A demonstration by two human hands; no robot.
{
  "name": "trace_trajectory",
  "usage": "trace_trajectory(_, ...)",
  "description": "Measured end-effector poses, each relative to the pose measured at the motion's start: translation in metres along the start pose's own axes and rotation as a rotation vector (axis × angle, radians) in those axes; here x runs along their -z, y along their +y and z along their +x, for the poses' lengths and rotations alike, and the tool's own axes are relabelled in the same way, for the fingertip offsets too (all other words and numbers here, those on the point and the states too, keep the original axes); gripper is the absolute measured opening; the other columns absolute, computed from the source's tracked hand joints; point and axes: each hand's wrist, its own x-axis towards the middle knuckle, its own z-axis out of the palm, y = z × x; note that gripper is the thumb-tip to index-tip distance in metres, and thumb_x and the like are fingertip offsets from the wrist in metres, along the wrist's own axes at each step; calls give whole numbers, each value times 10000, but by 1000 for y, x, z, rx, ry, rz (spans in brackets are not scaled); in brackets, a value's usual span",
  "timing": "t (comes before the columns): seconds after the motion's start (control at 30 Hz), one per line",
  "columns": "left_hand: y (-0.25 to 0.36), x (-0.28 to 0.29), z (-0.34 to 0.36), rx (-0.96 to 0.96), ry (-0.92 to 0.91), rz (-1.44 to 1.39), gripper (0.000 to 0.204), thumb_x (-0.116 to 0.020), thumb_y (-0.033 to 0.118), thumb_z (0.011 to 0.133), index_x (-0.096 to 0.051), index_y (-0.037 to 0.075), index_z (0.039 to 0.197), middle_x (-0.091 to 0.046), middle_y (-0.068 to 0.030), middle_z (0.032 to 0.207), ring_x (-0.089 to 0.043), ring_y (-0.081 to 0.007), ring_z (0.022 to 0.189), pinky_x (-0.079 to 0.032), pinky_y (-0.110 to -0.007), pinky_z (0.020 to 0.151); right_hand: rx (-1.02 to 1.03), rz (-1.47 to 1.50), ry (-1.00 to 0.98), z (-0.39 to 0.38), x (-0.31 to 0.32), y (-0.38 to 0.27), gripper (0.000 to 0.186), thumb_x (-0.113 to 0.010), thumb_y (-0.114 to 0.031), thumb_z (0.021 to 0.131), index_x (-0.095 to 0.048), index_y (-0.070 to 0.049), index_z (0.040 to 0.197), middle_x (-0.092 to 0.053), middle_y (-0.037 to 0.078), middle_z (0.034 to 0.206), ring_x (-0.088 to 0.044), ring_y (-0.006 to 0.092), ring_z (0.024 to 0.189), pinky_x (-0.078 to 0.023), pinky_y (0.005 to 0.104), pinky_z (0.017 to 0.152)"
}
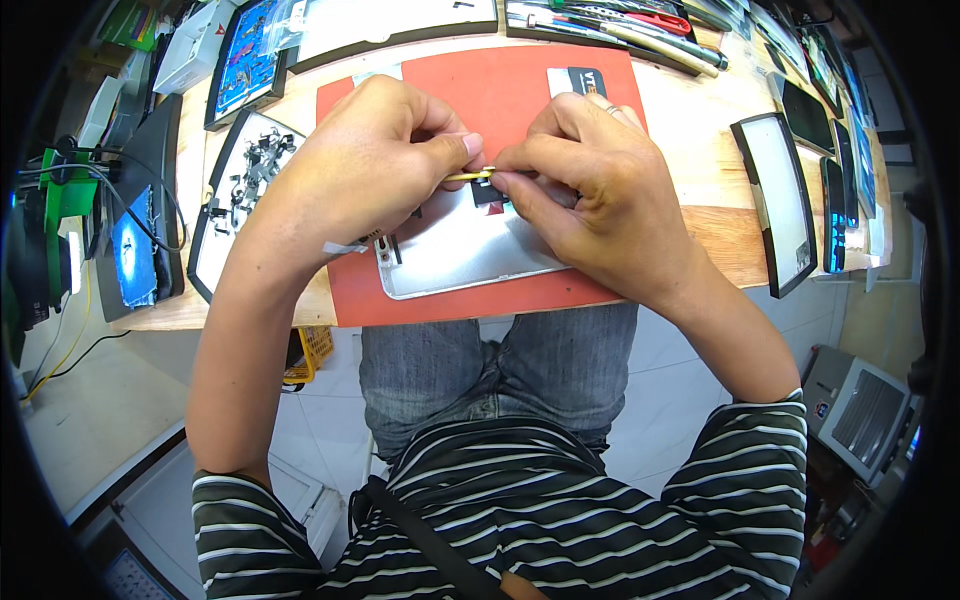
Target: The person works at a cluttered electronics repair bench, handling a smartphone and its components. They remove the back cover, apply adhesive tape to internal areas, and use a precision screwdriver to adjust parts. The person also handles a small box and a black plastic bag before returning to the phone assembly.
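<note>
Over a silver metal panel (470,250), my two hands meet with their fingertips almost touching. My left hand (385,150) is closed, thumb and forefinger pinching one end of a thin yellow strip (466,177). At the strip's other end, the thumb and forefinger of my right hand (605,180) are pinched together. What kind of piece the strip is cannot be told. Just below the fingertips a small black part (488,193) shows on the panel. The panel lies on a red mat (400,312), its far part hidden by my hands. A whitish strip (344,248) is at my left wrist.
Left of the mat, a black-rimmed tray (205,262) bears many small dark parts. A tool tray (545,22) with pens and red-handled tools is at the far right. Another black-edged tray (785,200) stands at right, beside several phones (805,115). Cables (110,180) hang at left.
</note>
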Motion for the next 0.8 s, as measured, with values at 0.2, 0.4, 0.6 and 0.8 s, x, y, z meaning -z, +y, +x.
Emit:
trace_trajectory(0.2, 6, 5, -1, 14, -69, 29, 199, -580, 61, 927, -706, -91, 903, -581, -44, 582, -515, -86, 479, -393, -275, 425, 1, 32, 2, -1, 0, 0, 104, -814, -93, 778, -779, -81, 875, -597, 26, 806, -580, 209, 739, -419, 359, 714)
trace_trajectory(0.4, 16, 0, -9, 38, -18, 165, 202, -772, 65, 819, -731, -94, 938, -688, -89, 714, -661, -137, 619, -532, -303, 573, -20, 21, -155, -4, 18, 0, 78, -781, -87, 761, -739, -74, 826, -574, 28, 790, -568, 223, 765, -412, 374, 723)
trace_trajectory(0.6, 24, -7, -13, -42, 32, 339, 274, -869, 46, 747, -744, -63, 965, -688, -91, 813, -666, -157, 765, -543, -292, 702, -28, 35, -143, -14, 29, -4, 82, -781, -80, 758, -736, -84, 826, -599, 24, 823, -580, 217, 797, -436, 374, 757)
trace_trajectory(0.8, 23, -12, -15, -79, 131, 399, 209, -821, 110, 806, -768, -64, 910, -726, -170, 741, -719, -257, 686, -561, -358, 674, -43, 21, -138, -22, 31, -5, 73, -784, -92, 781, -739, -96, 838, -598, 20, 826, -582, 213, 812, -420, 367, 767)
